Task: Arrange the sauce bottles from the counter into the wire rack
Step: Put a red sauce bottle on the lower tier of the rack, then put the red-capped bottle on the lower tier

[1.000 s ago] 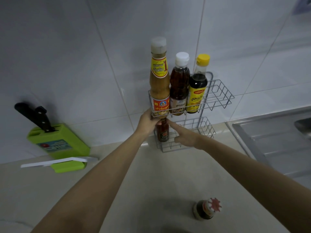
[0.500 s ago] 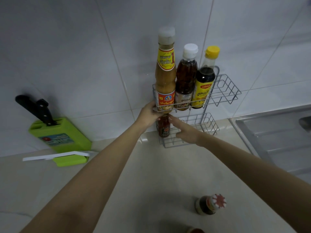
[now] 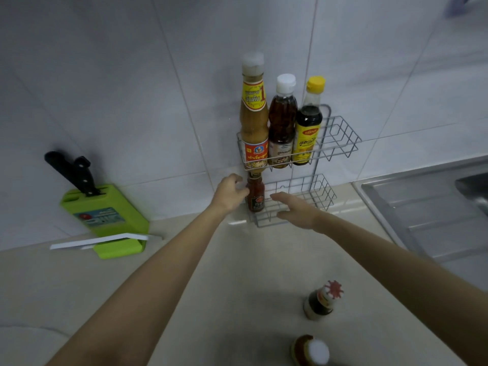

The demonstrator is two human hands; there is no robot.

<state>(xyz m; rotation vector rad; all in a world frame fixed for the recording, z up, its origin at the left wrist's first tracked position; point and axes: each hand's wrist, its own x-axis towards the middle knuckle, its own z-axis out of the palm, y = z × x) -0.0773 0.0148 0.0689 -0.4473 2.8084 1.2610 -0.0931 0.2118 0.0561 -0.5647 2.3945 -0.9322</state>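
A two-tier wire rack [image 3: 340, 143] hangs on the tiled wall. Its upper basket holds three bottles: a tall tan sauce bottle [image 3: 254, 120], a brown bottle with a white cap [image 3: 282, 125] and a dark bottle with a yellow cap [image 3: 308, 128]. A small red sauce bottle [image 3: 255, 194] stands upright at the left end of the lower basket [image 3: 317, 191]. My left hand [image 3: 229, 194] is loosely curled, its thumb against the bottle's left side. My right hand [image 3: 297, 210] hovers open before the lower basket, apart from the bottle. Two more bottles stand on the counter: a dark one [image 3: 320, 302] and a white-capped one [image 3: 311, 351].
A green knife block [image 3: 105, 217] with black-handled knives leans at the left wall, a white strip [image 3: 100, 241] lying before it. A steel sink [image 3: 427, 207] sits at the right. The beige counter [image 3: 237, 273] runs beneath my arms.
My right hand has drawn back from the red bottle and spread open. My left hand has slipped down from the upper basket's corner to the bottle's side.
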